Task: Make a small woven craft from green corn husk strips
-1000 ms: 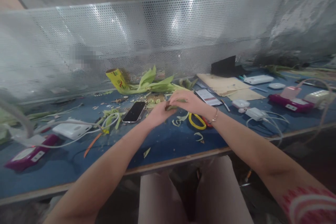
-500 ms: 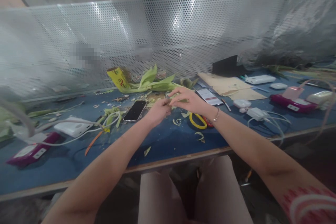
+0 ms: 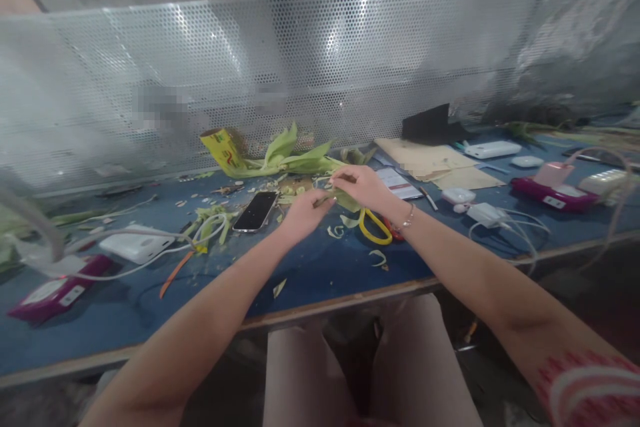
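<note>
My left hand (image 3: pixel 306 212) is over the middle of the blue table, its fingers pinched together; whatever is between them is too small to name. Just right of it my right hand (image 3: pixel 364 188) has curled, closed fingertips, and what they hold is hidden. Behind both hands lie green leaves (image 3: pixel 295 159) beside a yellow roll (image 3: pixel 223 150). Left of my left hand rests a dark-screened phone (image 3: pixel 256 211). Yellow-handled scissors (image 3: pixel 375 227) lie below my right wrist, which wears a bracelet.
Purple power strips (image 3: pixel 57 290) with cables sit at the left and right. A lit phone (image 3: pixel 399 183), brown paper (image 3: pixel 430 157), white chargers (image 3: pixel 486 214) and a white power bank (image 3: pixel 137 244) lie around. A perforated metal screen (image 3: pixel 320 73) stands behind.
My hands, touching before, are now slightly apart. The right fingers have curled in from a more spread pose. The view has shifted slightly.
</note>
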`<state>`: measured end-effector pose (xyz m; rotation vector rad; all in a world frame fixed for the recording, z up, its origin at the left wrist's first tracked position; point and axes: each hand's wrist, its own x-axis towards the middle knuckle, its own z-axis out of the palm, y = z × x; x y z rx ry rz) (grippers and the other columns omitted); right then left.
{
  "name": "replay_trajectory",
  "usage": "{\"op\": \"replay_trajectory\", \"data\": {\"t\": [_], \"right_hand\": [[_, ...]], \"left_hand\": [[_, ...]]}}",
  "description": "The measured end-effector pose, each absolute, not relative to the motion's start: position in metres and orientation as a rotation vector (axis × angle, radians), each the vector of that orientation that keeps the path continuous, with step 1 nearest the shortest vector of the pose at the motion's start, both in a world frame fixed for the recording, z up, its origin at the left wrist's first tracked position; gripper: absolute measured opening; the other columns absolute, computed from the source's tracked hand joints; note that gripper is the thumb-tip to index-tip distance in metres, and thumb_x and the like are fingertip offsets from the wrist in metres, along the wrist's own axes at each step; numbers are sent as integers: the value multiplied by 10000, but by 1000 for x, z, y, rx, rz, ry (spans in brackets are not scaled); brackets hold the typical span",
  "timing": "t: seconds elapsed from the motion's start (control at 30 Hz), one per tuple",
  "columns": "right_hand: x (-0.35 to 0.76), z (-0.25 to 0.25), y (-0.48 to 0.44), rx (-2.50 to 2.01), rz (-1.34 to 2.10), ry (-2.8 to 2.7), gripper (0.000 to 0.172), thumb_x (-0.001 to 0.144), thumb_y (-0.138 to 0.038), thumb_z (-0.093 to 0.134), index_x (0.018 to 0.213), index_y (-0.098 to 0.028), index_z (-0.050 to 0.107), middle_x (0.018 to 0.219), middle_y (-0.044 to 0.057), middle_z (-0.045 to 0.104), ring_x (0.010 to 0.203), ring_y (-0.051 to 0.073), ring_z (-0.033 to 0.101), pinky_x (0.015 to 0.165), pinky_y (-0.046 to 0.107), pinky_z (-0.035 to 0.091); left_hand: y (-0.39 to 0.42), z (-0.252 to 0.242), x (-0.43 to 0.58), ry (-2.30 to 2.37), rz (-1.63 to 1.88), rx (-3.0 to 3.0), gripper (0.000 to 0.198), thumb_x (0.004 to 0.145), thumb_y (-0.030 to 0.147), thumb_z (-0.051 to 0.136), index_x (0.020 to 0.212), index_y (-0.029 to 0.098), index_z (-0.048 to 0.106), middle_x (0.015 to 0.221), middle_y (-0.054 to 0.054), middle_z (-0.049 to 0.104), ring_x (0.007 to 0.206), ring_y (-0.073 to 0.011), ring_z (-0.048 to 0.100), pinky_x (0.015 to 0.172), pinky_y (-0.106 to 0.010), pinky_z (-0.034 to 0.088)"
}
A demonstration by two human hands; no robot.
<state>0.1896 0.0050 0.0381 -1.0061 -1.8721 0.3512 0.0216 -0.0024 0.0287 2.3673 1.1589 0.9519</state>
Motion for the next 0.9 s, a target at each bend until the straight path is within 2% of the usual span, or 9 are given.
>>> {"op": "replay_trajectory", "data": {"t": [0.1, 0.33, 0.47, 0.53, 0.7, 0.83, 0.9], "right_hand": [[190, 36, 8, -1034, 328, -1901, 157, 808, -239, 559, 776, -156, 688, 793, 36, 704, 695, 138, 607, 658, 269, 454], [190, 34, 10, -1094, 334, -2002, 110, 770, -198, 587, 760, -156, 688, 751, 25, 686, 684, 133, 596, 633, 253, 432], [191, 33, 12, -1094, 356, -2051, 125, 732, -118, 566, 732, -155, 685, 745, 25, 687, 680, 135, 597, 636, 252, 436], [191, 31, 14, -1091, 344, -2061, 155, 709, -82, 551, 724, -161, 684, 757, 23, 692, 706, 143, 604, 663, 261, 446], [189, 26, 20, -1089, 326, -2109, 111, 737, -144, 569, 735, -160, 679, 755, 38, 676, 729, 166, 606, 711, 299, 462], [190, 28, 10, -972, 183, -1824, 213, 773, -237, 587, 971, -171, 631, 948, 80, 646, 843, 191, 588, 784, 344, 480], [190, 31, -2, -873, 215, -1738, 207, 847, -309, 521, 973, -164, 600, 925, 92, 640, 780, 179, 588, 730, 330, 496]], "left_hand": [[2, 26, 20, 1171, 1002, 2491, 217, 822, 251, 512, 643, 159, 594, 699, -21, 601, 720, -151, 532, 707, -265, 399], [3, 25, 16, 1129, 943, 2767, 136, 845, 202, 531, 885, 183, 660, 931, -76, 695, 913, -196, 621, 832, -301, 450], [3, 23, 12, 1019, 826, 2867, 265, 858, 222, 526, 1113, 196, 595, 1041, -85, 680, 950, -207, 631, 839, -326, 469], [4, 23, 10, 938, 800, 2927, 304, 864, 219, 519, 1162, 184, 572, 1077, -106, 670, 964, -210, 629, 856, -337, 468], [7, 26, 5, 869, 794, 3047, 246, 884, 198, 462, 1059, 158, 629, 987, -123, 680, 932, -204, 627, 851, -334, 466], [12, 30, 3, 1025, 914, 2942, 179, 857, 218, 503, 917, 178, 667, 896, -86, 684, 880, -189, 621, 823, -305, 464], [16, 31, 1, 1176, 1046, 2779, 130, 816, 217, 556, 848, 182, 677, 866, -72, 684, 868, -190, 614, 828, -299, 457]]}}
